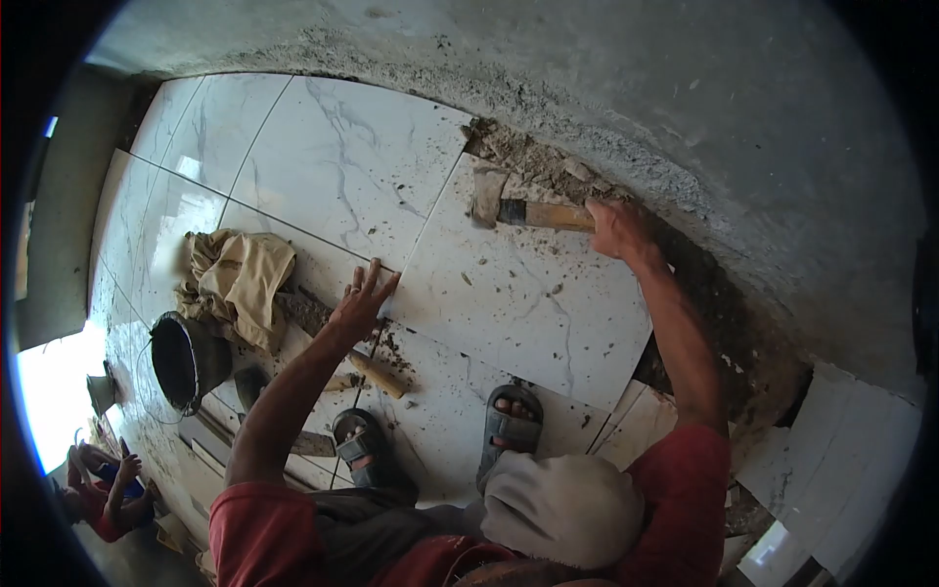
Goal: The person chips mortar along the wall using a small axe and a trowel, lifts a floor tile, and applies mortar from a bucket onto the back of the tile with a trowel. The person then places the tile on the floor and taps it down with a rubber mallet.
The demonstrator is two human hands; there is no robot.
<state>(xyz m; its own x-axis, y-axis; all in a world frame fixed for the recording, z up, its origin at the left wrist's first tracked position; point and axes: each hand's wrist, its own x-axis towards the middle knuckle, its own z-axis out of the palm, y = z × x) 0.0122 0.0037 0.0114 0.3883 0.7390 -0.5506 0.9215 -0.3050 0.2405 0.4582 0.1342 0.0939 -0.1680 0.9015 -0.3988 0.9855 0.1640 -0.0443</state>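
The right hand grips the wooden handle of what looks like a hatchet, its head over a marbled floor tile beside the dirt strip along the wall, while the left hand, open with fingers spread, is at a tile joint near a khaki cloth.

Head-worn view, facing down, floor near

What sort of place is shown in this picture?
It looks like a room under construction: the wall looks unpainted, and bare dirt lies between it and the tiles.
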